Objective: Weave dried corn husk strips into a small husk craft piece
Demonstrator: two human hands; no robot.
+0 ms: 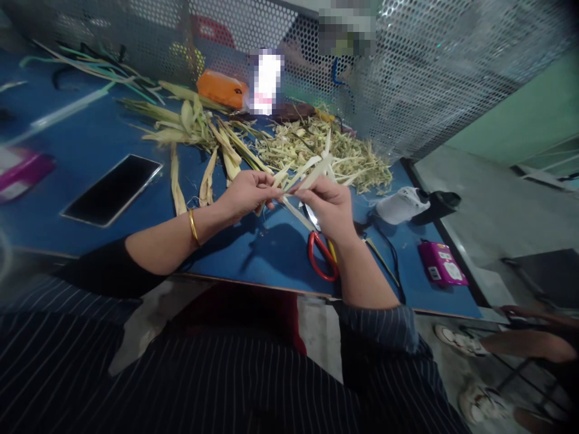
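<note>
My left hand [253, 193], with a gold bangle above its wrist, is closed in a pinch on pale corn husk strips [319, 172]. Close by on the right, my right hand [329, 208] pinches the same strips, thumb and fingers pressed together. Their loose ends fan out above and below my fingertips, over the blue table [275, 259]. Red-handled scissors [322, 258] lie under my right wrist, blades partly hidden. Whole dried corn husks [190, 126] lie beyond my left hand. Behind my right hand spreads a heap of shredded husk [366, 160].
A phone [113, 190] lies at the left. Purple packs [443, 263] sit at both sides, and an orange pack [221, 88] stands at the back. A perforated metal screen [420, 72] bounds the table. A white cone-like object [400, 205] is at the right; a person's legs [529, 346] show beyond.
</note>
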